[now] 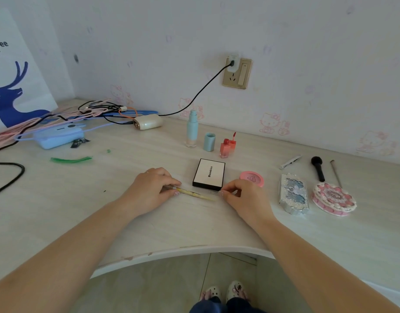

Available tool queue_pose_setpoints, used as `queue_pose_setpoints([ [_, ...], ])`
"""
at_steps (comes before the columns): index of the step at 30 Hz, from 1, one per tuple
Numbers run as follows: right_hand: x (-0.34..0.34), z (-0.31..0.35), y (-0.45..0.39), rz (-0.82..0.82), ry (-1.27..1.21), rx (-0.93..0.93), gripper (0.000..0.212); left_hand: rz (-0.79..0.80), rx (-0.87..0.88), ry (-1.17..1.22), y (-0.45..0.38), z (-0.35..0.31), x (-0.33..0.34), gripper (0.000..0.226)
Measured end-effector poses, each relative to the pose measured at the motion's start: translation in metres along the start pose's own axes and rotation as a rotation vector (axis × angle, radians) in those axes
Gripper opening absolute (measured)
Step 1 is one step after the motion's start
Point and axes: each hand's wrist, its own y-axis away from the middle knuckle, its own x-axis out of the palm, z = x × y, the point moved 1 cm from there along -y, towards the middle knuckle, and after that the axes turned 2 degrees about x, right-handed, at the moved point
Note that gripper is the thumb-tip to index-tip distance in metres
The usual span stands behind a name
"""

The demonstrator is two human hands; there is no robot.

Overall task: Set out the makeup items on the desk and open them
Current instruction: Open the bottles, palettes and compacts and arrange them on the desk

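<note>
A thin yellow makeup pencil [195, 194] lies low over the desk between my hands. My left hand [152, 188] pinches its left end; my right hand [242, 195] pinches a clear cap [214, 192] at its right end. Just behind sits a shut white compact with a black rim [209, 173], and a round pink compact [252, 178] lies to its right. Farther back stand an uncapped pale blue bottle [191, 129], its blue cap [209, 142], and an open red lip gloss [225, 148] with its wand leaning beside it.
On the right lie a silver ornate palette [293, 194], a round pink case [333, 198], a black brush [317, 168], a thin brush [336, 173] and a silver tube [290, 162]. Cables, a blue device [57, 135] and a white bag [13, 71] fill the back left. The desk edge [183, 250] curves inward.
</note>
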Motion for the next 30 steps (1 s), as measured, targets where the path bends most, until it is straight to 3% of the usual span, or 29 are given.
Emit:
queue_pose_setpoints([
  [7,-0.011,0.002,0.004,-0.123,-0.285,-0.001,0.014,-0.074,0.021,0.026,0.0,-0.018,-0.014,0.031],
  [11,-0.035,-0.001,0.006,-0.155,-0.358,-0.044,0.023,-0.091,0.113,0.061,-0.018,-0.05,-0.016,0.032],
  [18,-0.105,-0.047,-0.016,-0.234,-0.233,0.016,0.026,-0.037,0.259,0.103,-0.074,-0.12,0.008,0.03],
  [23,-0.165,-0.108,-0.042,-0.318,-0.056,0.115,0.025,0.037,0.259,0.108,-0.139,-0.165,0.047,0.03],
  [30,-0.186,-0.144,-0.093,-0.163,0.243,0.094,0.023,0.134,0.13,0.04,-0.199,-0.192,0.098,0.04],
])
